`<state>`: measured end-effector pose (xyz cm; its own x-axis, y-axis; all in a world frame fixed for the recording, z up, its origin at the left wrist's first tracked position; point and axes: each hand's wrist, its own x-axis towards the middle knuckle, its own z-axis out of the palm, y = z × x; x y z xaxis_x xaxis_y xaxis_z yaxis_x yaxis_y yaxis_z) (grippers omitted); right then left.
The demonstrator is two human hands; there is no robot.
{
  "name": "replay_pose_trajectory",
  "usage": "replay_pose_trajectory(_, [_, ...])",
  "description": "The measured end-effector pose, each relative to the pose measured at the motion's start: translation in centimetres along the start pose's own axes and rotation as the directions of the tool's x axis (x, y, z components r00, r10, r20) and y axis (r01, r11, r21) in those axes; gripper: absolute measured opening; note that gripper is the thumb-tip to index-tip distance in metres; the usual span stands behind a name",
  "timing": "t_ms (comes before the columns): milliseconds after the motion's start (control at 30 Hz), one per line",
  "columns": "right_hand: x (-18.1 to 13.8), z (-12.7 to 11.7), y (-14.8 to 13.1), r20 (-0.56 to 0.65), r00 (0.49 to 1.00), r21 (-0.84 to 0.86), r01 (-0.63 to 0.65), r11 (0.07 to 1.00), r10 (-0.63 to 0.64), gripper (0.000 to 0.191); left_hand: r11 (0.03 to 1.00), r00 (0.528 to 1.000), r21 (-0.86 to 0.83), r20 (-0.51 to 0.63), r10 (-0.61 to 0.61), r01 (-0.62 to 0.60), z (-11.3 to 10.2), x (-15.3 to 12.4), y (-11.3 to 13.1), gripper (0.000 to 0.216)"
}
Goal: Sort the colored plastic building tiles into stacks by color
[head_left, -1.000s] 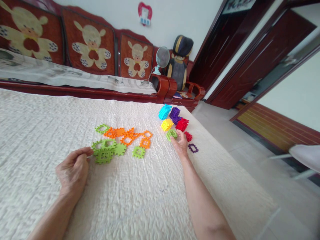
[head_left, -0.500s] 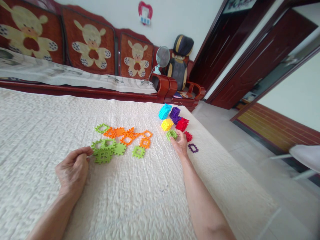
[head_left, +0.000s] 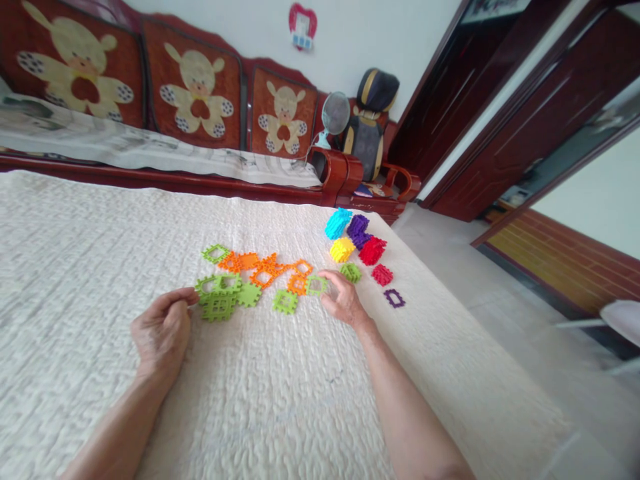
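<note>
My right hand pinches a green square frame-like interlocking tile between thumb and index finger, beside the orange tiles. My left hand is closed, its thumb and fingertips pinching the left edge of a cluster of green interlocking tiles. A solid green tile touches the right side of that cluster. Between the hands lies a single green tile. Another green frame lies at the far left end of the orange tiles.
Sorted stacks stand at the right of the quilted cover: blue, purple, yellow, red, a smaller red and green. A purple frame lies near the right edge. Beyond is a wooden sofa.
My right hand has moved left from the green stack, carrying one green tile to the orange pieces. My left hand stays at the green cluster. The view has shifted slightly.
</note>
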<state>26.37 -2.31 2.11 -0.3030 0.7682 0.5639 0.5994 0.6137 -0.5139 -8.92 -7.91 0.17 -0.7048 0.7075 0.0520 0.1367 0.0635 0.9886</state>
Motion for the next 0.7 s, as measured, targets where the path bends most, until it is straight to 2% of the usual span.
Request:
replay_pose_trajectory(133, [-0.1, 0.6, -0.1, 0.030, 0.999, -0.019, -0.027, 0.999, 0.028, 0.056, 0.999, 0.999, 0.003, 0.016, 0.037, -0.037, -0.1, 0.1, -0.4, 0.030])
replay_pose_trajectory(233, [0.0, 0.7, -1.1, 0.005, 0.980, -0.140, -0.196, 0.971, 0.198, 0.052, 0.999, 0.999, 0.003, 0.023, 0.034, -0.034, -0.1, 0.0, -0.4, 0.030])
replay_pose_trajectory(300, [0.1, 0.9, -2.0, -0.003, 0.947, -0.247, -0.311, 0.918, 0.321, 0.057, 1.000, 0.999, -0.003, 0.026, 0.030, -0.030, -0.1, -0.1, -0.2, 0.029])
replay_pose_trajectory(367, [0.2, 1.3, -2.7, 0.010, 0.923, -0.337, -0.360, 0.870, 0.386, 0.063, 1.000, 0.999, -0.004, 0.030, 0.029, -0.029, -0.1, -0.2, 0.0, 0.029])
replay_pose_trajectory(433, [0.2, 1.5, -3.1, 0.028, 0.914, -0.388, -0.363, 0.847, 0.405, 0.060, 1.000, 0.999, -0.005, 0.029, 0.030, -0.030, 0.0, -0.2, 0.1, 0.028])
replay_pose_trajectory(533, [0.2, 1.7, -2.9, 0.046, 0.914, -0.385, -0.357, 0.851, 0.404, 0.055, 0.999, 0.999, -0.013, 0.024, 0.039, -0.039, 0.0, -0.2, -0.2, 0.027])
replay_pose_trajectory(700, [0.4, 1.5, -2.1, 0.025, 0.903, -0.264, -0.408, 0.874, 0.429, 0.056, 0.999, 0.998, -0.009, 0.034, 0.043, -0.043, 0.0, 0.0, -0.5, 0.027])
